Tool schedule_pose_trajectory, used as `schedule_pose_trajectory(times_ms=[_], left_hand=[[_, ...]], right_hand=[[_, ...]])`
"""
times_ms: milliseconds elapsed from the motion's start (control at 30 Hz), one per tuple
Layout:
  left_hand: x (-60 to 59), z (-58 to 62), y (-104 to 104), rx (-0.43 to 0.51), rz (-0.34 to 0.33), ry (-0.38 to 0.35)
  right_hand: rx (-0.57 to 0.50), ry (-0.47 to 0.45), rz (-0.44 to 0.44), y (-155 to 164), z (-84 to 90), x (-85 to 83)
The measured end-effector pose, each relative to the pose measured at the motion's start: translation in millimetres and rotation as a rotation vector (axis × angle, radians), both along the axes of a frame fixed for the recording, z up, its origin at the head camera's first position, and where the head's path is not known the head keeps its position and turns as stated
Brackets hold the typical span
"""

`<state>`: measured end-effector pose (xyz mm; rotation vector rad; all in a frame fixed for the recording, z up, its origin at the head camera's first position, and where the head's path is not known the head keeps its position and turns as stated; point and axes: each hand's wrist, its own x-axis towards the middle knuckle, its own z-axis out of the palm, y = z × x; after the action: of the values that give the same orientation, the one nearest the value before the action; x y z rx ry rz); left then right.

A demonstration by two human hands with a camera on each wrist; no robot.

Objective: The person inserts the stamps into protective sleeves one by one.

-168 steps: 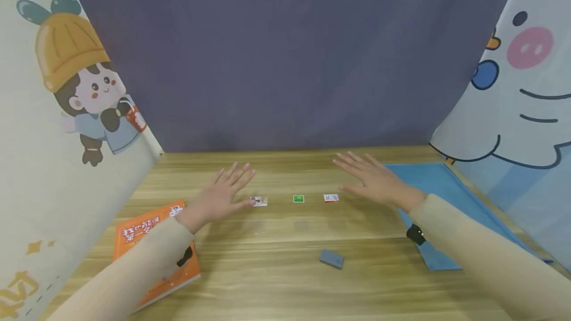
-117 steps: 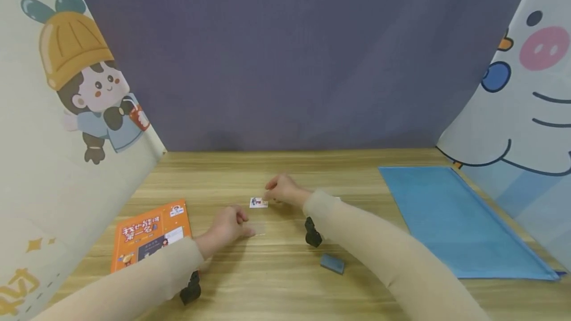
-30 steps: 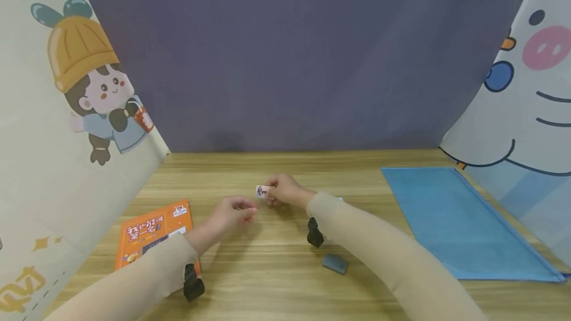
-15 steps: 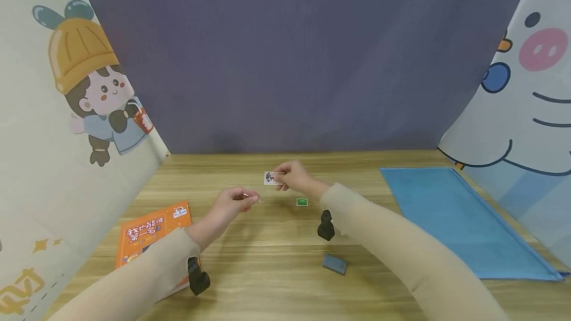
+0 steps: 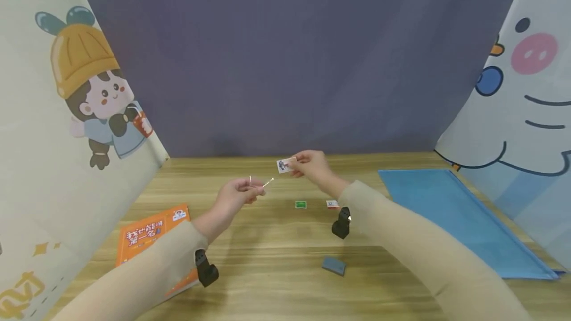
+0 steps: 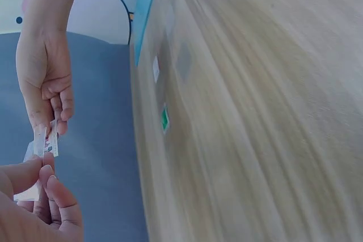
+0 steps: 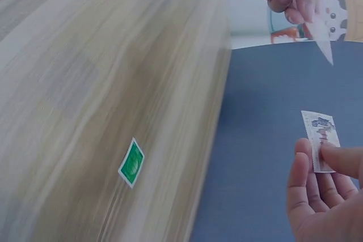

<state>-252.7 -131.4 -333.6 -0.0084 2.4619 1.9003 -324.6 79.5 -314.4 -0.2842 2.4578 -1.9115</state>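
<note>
Scanning the bench (image 5: pixel 267 286) through my feeds, I come first to an orange book (image 5: pixel 151 229), partly hidden from me. Next, the left hand (image 5: pixel 229 202) pinches a transparent film (image 7: pixel 323 38) between thumb and fingers, raised off the bench. I judge the film almost weightless, bendy and slick, best held close to one edge; whether it opens as a pocket, I cannot tell.

Near the film but apart from it, a printed stamp (image 5: pixel 282 165) is up in the air in the right hand (image 5: pixel 315 168), which grips its right end between thumb and fingers, leaving the left end free. Paper this thin should be very light and only slightly stiff, easily creased or torn, and I reckon its edges are the weakest part. A gentle pinch at one end, flat across the paper, looks the right hold to me; a hard squeeze could bend it.

Further along, a green stamp (image 5: pixel 301 204) lies flat on the bench, with a red-and-white piece (image 5: pixel 331 204) to its right. Nearer me sits a grey block (image 5: pixel 333 266), and at the far right a blue sheet (image 5: pixel 455 222) is spread.
</note>
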Motion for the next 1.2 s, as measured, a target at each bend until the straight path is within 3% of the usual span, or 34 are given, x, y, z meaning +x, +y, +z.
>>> schedule_pose_trajectory(times_ms=[433, 633, 867, 1200], left_hand=[[-13.9, 21.9, 24.5, 0.001, -0.003, 0.072], [-22.2, 28.6, 32.8, 0.083, 0.012, 0.077], [-29.4, 28.2, 43.2, 0.183, 0.022, 0.063], [-34.5, 25.7, 49.4, 0.247, 0.022, 0.066]], right_hand=[[-0.084, -0.059, -0.048, 37.0, 24.1, 10.2], [-0.106, -0.075, -0.076, 48.1, 30.0, 15.2], [-0.132, -0.065, -0.068, 54.2, 30.0, 19.8], [-0.128, -0.086, -0.077, 60.3, 27.0, 28.2]])
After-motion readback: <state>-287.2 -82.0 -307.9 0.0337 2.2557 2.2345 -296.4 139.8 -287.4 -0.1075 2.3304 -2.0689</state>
